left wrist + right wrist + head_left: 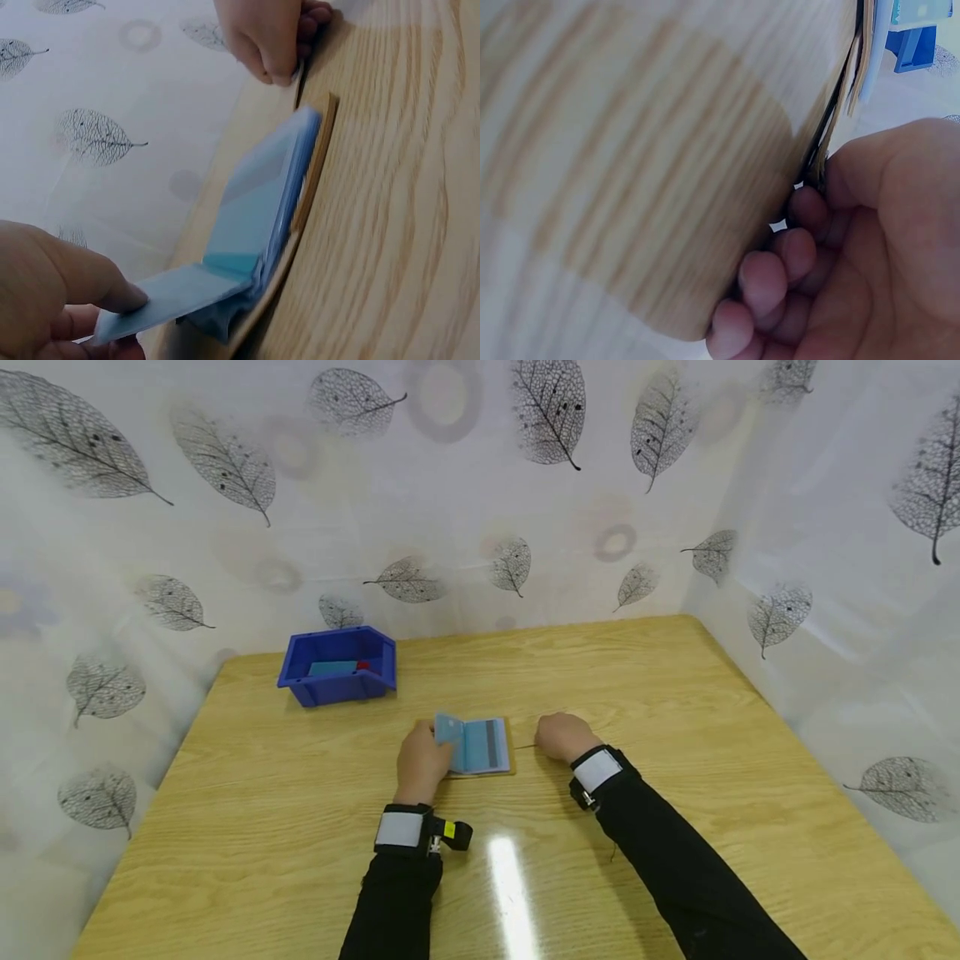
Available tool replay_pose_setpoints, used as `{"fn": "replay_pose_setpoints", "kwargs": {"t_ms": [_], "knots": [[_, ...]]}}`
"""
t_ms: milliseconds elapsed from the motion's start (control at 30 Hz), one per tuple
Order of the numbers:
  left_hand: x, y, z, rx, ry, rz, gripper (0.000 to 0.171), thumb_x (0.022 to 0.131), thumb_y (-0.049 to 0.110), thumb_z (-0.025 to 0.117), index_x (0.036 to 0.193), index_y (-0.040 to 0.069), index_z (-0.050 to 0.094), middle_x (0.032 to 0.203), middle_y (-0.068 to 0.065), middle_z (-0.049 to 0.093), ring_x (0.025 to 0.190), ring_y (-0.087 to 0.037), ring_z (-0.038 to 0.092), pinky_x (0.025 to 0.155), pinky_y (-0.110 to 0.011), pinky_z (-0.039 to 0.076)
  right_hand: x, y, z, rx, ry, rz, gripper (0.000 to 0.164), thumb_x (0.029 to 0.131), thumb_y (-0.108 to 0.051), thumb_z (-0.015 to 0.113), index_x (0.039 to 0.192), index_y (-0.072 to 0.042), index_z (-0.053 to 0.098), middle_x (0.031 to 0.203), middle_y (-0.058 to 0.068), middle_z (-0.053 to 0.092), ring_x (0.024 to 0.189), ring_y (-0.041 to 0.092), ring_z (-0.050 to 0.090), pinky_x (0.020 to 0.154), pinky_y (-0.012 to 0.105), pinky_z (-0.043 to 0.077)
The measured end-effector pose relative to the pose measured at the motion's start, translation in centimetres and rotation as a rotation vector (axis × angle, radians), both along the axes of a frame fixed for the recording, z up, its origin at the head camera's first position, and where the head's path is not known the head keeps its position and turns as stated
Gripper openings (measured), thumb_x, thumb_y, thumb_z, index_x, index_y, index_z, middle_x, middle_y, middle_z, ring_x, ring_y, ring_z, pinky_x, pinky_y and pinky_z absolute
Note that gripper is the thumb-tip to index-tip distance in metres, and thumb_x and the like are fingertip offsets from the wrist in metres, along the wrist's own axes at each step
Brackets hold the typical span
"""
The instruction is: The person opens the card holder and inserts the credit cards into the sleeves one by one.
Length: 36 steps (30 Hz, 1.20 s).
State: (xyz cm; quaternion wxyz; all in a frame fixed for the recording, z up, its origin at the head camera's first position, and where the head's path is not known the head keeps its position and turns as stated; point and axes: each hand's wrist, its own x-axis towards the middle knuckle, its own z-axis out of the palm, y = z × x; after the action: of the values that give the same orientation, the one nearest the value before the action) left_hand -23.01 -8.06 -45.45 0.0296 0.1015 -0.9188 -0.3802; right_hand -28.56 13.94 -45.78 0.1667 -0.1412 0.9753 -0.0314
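Observation:
A small card holder (510,745) with a brown cover lies open on the table, its clear bluish sleeves (480,745) spread. My left hand (420,762) is at its left side. In the left wrist view, thumb and fingers pinch a raised sleeve page (176,292), tilted up from the remaining stack (259,187). My right hand (564,737) rests low on the table to the right of the holder, fingers curled. Between its thumb and forefinger it pinches a thin brown cord (527,746) that runs toward the holder; the cord's end is hidden in the hand.
A blue plastic bin (341,692) stands at the table's back left, holding a light blue flat item (332,668) and something small and red (363,665). Leaf-print curtains (465,510) border the wooden table (660,693) at the back and sides.

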Motion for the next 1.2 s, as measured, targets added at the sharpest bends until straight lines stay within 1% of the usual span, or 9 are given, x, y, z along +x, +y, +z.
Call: {"fn": "replay_pose_setpoints", "kwargs": {"t_ms": [100,167,233,367,500,633,867,1067,1200], "knots": [[0.3,-0.6,-0.1,-0.007,-0.009,0.004,0.039,0.087,0.007,0.061,0.124,-0.008,0.055,0.111,-0.024,0.065,0.097,-0.038,0.063,0.080,-0.049,0.051,0.1,0.1,0.1,-0.007,-0.008,0.003,0.026,0.094,-0.008,0.048,0.070,-0.006,0.058,0.073,0.010,0.056,0.064,0.023,0.049,0.055,0.031,0.038],[0.4,-0.8,-0.3,-0.015,-0.012,0.001,0.044,0.088,0.008,0.064,0.128,-0.009,0.051,0.112,-0.026,0.065,0.096,-0.039,0.064,0.079,-0.049,0.052,0.1,0.2,0.1,-0.010,-0.010,0.000,0.026,0.094,-0.008,0.048,0.070,-0.005,0.059,0.073,0.010,0.056,0.063,0.023,0.048,0.055,0.030,0.037],[0.4,-1.0,-0.4,-0.021,-0.023,-0.002,0.049,0.089,0.008,0.066,0.131,-0.008,0.048,0.115,-0.027,0.063,0.099,-0.040,0.063,0.081,-0.050,0.051,0.1,0.3,0.0,-0.012,-0.012,-0.003,0.026,0.094,-0.008,0.048,0.071,-0.005,0.059,0.073,0.009,0.056,0.062,0.022,0.048,0.054,0.030,0.036],[0.4,-1.2,-0.6,-0.031,-0.016,-0.011,0.054,0.088,0.009,0.069,0.134,-0.008,0.047,0.117,-0.028,0.061,0.106,-0.042,0.059,0.086,-0.051,0.049,-0.1,0.5,-0.2,-0.013,-0.014,-0.006,0.025,0.094,-0.008,0.048,0.072,-0.006,0.060,0.072,0.009,0.055,0.062,0.022,0.048,0.053,0.030,0.036],[0.6,-1.5,-0.8,-0.040,0.004,-0.006,0.053,0.086,0.009,0.071,0.132,-0.007,0.049,0.106,-0.025,0.060,0.099,-0.039,0.058,0.082,-0.050,0.048,0.0,0.5,-0.4,-0.014,-0.019,0.003,0.025,0.095,-0.009,0.048,0.072,-0.005,0.060,0.072,0.009,0.055,0.062,0.022,0.049,0.054,0.030,0.037],[0.9,-1.7,-0.9,-0.065,0.002,-0.004,0.052,0.085,0.009,0.072,0.130,-0.006,0.051,0.098,-0.020,0.059,0.091,-0.034,0.058,0.076,-0.048,0.048,0.1,0.6,-0.5,-0.015,-0.022,0.007,0.026,0.095,-0.009,0.049,0.071,-0.006,0.059,0.073,0.008,0.056,0.063,0.022,0.049,0.055,0.030,0.037],[1.2,-2.1,-0.9,-0.099,0.013,-0.008,0.050,0.085,0.010,0.073,0.128,-0.006,0.054,0.101,-0.021,0.062,0.093,-0.034,0.060,0.079,-0.047,0.049,0.2,0.4,-0.4,-0.017,-0.016,0.018,0.026,0.094,-0.009,0.050,0.070,-0.007,0.059,0.070,0.007,0.054,0.061,0.021,0.047,0.053,0.030,0.035],[1.2,-2.2,-0.9,-0.130,-0.014,-0.007,0.052,0.085,0.011,0.073,0.131,-0.004,0.053,0.104,-0.021,0.061,0.094,-0.033,0.061,0.080,-0.045,0.050,0.0,0.2,-0.3,-0.009,-0.008,0.029,0.027,0.094,-0.010,0.050,0.068,-0.007,0.058,0.071,0.008,0.055,0.061,0.021,0.047,0.053,0.031,0.036],[1.2,-2.3,-0.9,-0.138,-0.020,-0.007,0.052,0.086,0.012,0.073,0.131,-0.004,0.053,0.105,-0.021,0.061,0.094,-0.033,0.062,0.079,-0.045,0.051,-0.2,0.1,-0.2,-0.006,-0.006,0.025,0.027,0.095,-0.010,0.050,0.069,-0.007,0.057,0.071,0.008,0.055,0.061,0.021,0.047,0.054,0.031,0.036]]}}
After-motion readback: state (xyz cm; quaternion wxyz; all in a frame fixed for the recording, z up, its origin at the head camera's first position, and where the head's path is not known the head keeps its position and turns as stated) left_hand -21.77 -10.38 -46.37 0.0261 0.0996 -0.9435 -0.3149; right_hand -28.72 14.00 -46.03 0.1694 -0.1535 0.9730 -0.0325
